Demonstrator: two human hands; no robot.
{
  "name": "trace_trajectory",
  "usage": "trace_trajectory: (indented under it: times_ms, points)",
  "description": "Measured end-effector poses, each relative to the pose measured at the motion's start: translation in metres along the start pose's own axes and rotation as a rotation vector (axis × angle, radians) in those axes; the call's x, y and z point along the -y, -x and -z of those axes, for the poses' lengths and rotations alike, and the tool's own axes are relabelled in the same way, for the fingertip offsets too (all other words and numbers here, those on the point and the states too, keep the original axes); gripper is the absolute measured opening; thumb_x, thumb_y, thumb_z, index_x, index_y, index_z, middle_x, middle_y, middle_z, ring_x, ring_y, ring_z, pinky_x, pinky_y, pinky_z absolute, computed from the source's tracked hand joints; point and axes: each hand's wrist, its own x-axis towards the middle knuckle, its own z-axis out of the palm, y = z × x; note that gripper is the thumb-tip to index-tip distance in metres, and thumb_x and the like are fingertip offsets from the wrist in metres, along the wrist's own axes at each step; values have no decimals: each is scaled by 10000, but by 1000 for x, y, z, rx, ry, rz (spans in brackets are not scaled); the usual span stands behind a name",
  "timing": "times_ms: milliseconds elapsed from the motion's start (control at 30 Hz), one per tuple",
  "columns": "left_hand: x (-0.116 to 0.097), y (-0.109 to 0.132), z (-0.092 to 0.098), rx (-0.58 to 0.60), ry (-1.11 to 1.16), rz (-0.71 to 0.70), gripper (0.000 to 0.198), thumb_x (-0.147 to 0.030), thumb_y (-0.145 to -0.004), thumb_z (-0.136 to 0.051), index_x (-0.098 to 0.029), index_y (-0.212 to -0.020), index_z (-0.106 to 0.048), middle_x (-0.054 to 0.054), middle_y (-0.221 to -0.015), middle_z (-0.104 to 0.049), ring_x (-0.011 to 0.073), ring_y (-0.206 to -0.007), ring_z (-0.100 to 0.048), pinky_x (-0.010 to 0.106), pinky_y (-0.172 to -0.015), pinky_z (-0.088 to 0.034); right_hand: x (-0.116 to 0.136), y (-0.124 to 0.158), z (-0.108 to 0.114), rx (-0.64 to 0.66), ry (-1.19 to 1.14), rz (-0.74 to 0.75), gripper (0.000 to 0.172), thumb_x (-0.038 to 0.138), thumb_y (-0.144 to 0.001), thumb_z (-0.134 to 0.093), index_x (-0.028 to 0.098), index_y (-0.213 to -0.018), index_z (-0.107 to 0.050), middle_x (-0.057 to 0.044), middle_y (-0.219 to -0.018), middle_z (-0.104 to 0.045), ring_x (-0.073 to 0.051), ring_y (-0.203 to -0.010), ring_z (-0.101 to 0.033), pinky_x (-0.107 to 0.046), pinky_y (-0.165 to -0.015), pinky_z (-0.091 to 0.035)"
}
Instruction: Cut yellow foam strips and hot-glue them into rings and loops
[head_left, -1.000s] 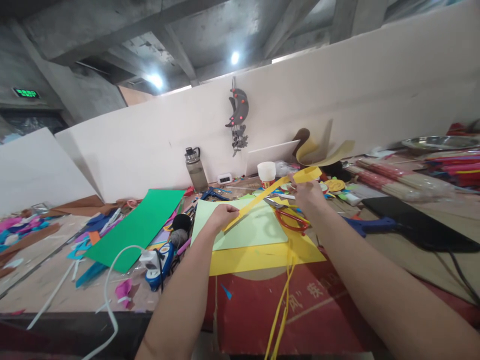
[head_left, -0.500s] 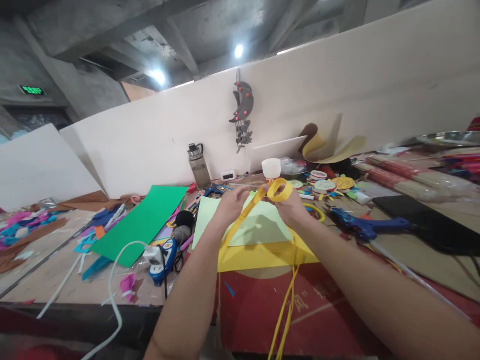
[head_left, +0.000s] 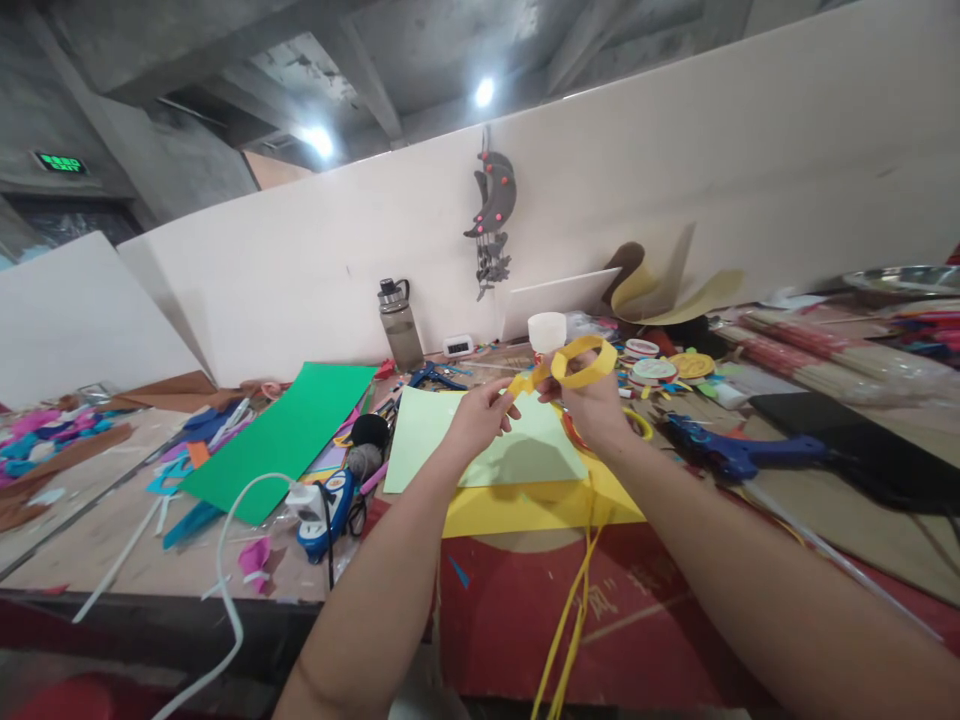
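A yellow strip [head_left: 584, 367], curled into a loop at one end, is held up between my two hands. My left hand [head_left: 480, 425] pinches its tail between thumb and fingers. Gripping the strip by the loop is my right hand [head_left: 596, 410], with the loop standing above its fingers. Under both hands lie a pale green sheet [head_left: 427, 445] and, partly beneath it, a yellow sheet [head_left: 517, 511]. Thin yellow strips [head_left: 574, 610] hang down over the red board [head_left: 517, 630]. Something round and orange-yellow shows partly behind my right hand.
Left of my arms lie a green sheet [head_left: 289, 440], a white cable [head_left: 229, 590] and a blue-and-white power strip [head_left: 328, 515]. A blue glue gun [head_left: 739, 450] and a black flat object [head_left: 855, 445] lie right. A bottle [head_left: 401, 325] stands at the back wall.
The strip's loop has risen a little and shifted right with my right hand. My left hand has come down the strip, and the long tail no longer hangs along my left forearm.
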Motion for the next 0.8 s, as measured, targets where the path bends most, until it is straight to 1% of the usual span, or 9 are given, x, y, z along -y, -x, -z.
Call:
trace_trajectory:
  times_ms: [100,200,267,367,467,533,667,733,800]
  points:
    - [0,0,-4,7,7,33,302,-297,-837,-462,-160,-1056,-618,31,-694,-628,82,-532,-567,192,-513,-431,-3,0,-1,25,23,1,240,364,-659,-679,163,-753,-587,-8,-614,-581,-111,-467,-538,-252,-435,-490]
    - [-3,1,-6,-3,-54,-4,233,-275,-831,-456,-148,-913,-634,47,-811,-659,82,-596,-586,189,-534,-444,-8,-2,0,20,32,35,284,380,-618,-698,168,-776,-597,-8,-666,-607,-133,-509,-573,-278,-464,-515]
    - [-6,2,-7,-17,-107,-38,236,-284,-825,-462,-159,-933,-630,42,-842,-663,73,-585,-569,187,-524,-432,-11,-3,1,21,51,72,298,391,-599,-705,178,-778,-597,-12,-699,-625,-154,-557,-599,-293,-484,-525]
    - [-8,3,-8,-44,-116,-60,288,-335,-828,-465,-177,-1016,-615,28,-794,-663,70,-557,-549,185,-510,-417,-16,-5,3,35,78,116,292,390,-597,-707,187,-770,-589,-29,-724,-646,-191,-649,-631,-303,-511,-531]
    - [-5,3,-9,-86,-108,-48,300,-377,-843,-433,-168,-923,-634,22,-729,-652,71,-512,-530,185,-469,-392,-20,-6,3,66,84,126,288,384,-613,-706,185,-781,-582,-36,-717,-648,-192,-657,-631,-299,-516,-525]
    - [-3,2,-8,-138,-117,-56,293,-370,-849,-430,-165,-870,-637,16,-707,-646,73,-506,-534,190,-477,-397,-22,-6,3,106,72,136,300,387,-643,-690,186,-835,-579,-28,-714,-642,-172,-631,-620,-289,-519,-517]
    - [-3,4,-5,-270,-208,-164,241,-318,-866,-445,-187,-915,-641,11,-754,-665,86,-586,-581,210,-589,-440,-23,-4,1,213,107,192,273,363,-683,-670,188,-874,-585,-12,-688,-623,-147,-589,-591,-274,-517,-495]
    - [-6,7,-3,-309,-331,-241,227,-291,-876,-447,-198,-925,-648,10,-771,-671,94,-616,-584,224,-637,-439,-21,-2,1,249,163,269,214,333,-691,-670,184,-833,-613,-26,-723,-634,-148,-618,-593,-281,-556,-499]
    - [-9,9,-3,-343,-469,-321,220,-266,-883,-447,-199,-923,-653,15,-784,-673,105,-645,-580,238,-672,-429,-19,0,1,246,190,333,157,307,-708,-659,184,-803,-634,-38,-758,-645,-144,-637,-592,-285,-591,-503]
